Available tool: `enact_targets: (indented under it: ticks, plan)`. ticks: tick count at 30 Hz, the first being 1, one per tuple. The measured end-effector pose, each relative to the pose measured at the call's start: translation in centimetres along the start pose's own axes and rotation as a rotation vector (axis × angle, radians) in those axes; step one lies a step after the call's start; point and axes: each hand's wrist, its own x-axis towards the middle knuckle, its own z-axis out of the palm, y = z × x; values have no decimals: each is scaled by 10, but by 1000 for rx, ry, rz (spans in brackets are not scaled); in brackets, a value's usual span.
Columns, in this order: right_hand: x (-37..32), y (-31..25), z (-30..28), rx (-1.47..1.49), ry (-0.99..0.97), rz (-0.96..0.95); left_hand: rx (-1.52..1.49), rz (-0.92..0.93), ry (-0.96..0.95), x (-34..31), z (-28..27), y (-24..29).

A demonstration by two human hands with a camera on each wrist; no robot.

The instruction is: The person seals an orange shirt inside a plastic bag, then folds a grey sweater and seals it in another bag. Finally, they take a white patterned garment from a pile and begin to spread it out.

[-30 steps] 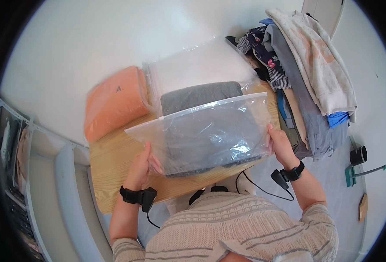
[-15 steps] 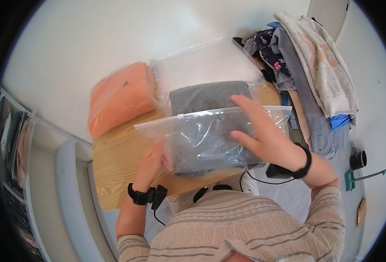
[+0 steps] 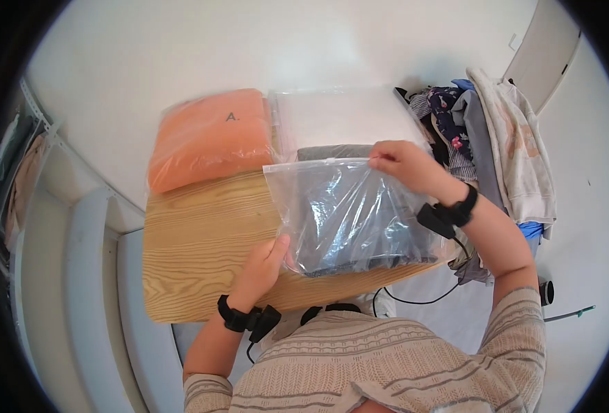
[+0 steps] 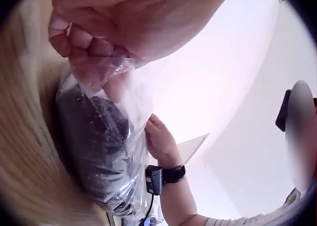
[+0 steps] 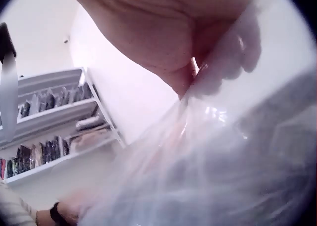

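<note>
A clear zip bag (image 3: 346,213) with a folded dark grey garment (image 3: 380,237) inside lies at the front of the wooden table (image 3: 201,241). My right hand (image 3: 414,168) pinches the bag's top edge, just right of the white slider (image 3: 330,160). Down at the bag's lower left corner, my left hand (image 3: 263,268) grips the plastic between thumb and fingers. The left wrist view shows the fingers of my left hand (image 4: 99,43) curled round the bunched film. In the right wrist view the plastic stretches down from my right hand (image 5: 198,52).
An orange garment in a clear bag (image 3: 211,141) lies at the table's back left. Flat clear bags (image 3: 346,117) are behind the grey one. Piled clothes (image 3: 511,151) stand on the right, a white shelf unit (image 3: 88,227) on the left.
My right hand has left the bag's right side, crossed over it and taken hold of the top edge. The bag has shifted right relative to the table, its left side now more upright.
</note>
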Motion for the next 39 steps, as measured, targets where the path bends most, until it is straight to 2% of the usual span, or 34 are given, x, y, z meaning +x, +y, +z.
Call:
enact_targets:
  ticks: [1, 3, 7, 9, 10, 12, 13, 15, 16, 18, 19, 21, 23, 24, 26, 28, 29, 30, 32, 33, 34, 36, 38, 39]
  plan:
    - [6, 12, 11, -5, 0, 2, -4, 3, -2, 3, 1, -5]
    - [19, 39, 32, 23, -150, -17, -91, -226, -24, 9, 2, -15]
    - [30, 50, 31, 67, -265, 59, -119, -189, -87, 8, -4, -11]
    - [30, 56, 28, 65, -278, 67, 319, 144, 334, 3, -7, 5]
    - [31, 60, 29, 74, -269, 74, 327, 146, 322, -1, -8, 30]
    - [34, 66, 30, 125, -312, 68, 815, 586, 142, 1, 0, 88]
    - [34, 64, 30, 130, -310, 71, 817, 586, 136, 9, 10, 94]
    - [32, 58, 26, 104, -304, 71, 888, 720, -323, 22, 30, 102]
    - [29, 59, 21, 110, -299, 75, 891, 721, -331, 29, 35, 96]
    - [20, 62, 8, 27, -312, 119, 1154, 574, -426, 48, 46, 70]
    - [11, 63, -4, 32, -303, 124, 1159, 579, -434, 53, 48, 61]
    - [-18, 72, -34, -87, -225, 40, 1235, 585, -425, 60, 45, 48]
    - [-53, 83, -53, 10, -126, 203, 1230, 556, -447, 62, 43, 48]
    - [-69, 94, -54, 15, -124, 212, 1223, 525, -452, 62, 43, 48]
    - [-103, 114, -49, 138, 225, 347, 1222, 518, -459, 63, 43, 48]
    - [-132, 120, -41, 245, 197, 587, 1219, 508, -469, 62, 45, 49]
    - [-146, 112, -29, 374, 259, 562, 1207, 479, -467, 63, 46, 52]
    - [-156, 108, -16, 380, 259, 575, 1198, 451, -468, 63, 47, 54]
    - [-174, 101, 11, 965, 584, 469, 1194, 424, -486, 64, 49, 56]
    - [-183, 96, 19, 1070, 550, 405, 1192, 399, -484, 64, 50, 57]
    - [-188, 93, 29, 1076, 559, 417, 1193, 400, -501, 63, 51, 58]
    - [-193, 85, 50, 1072, 688, 301, 1185, 362, -489, 62, 52, 60]
    - [-193, 81, 61, 1097, 718, 359, 1184, 363, -492, 61, 54, 61]
    - [-192, 88, 69, 953, 721, 387, 1181, 364, -482, 61, 54, 62]
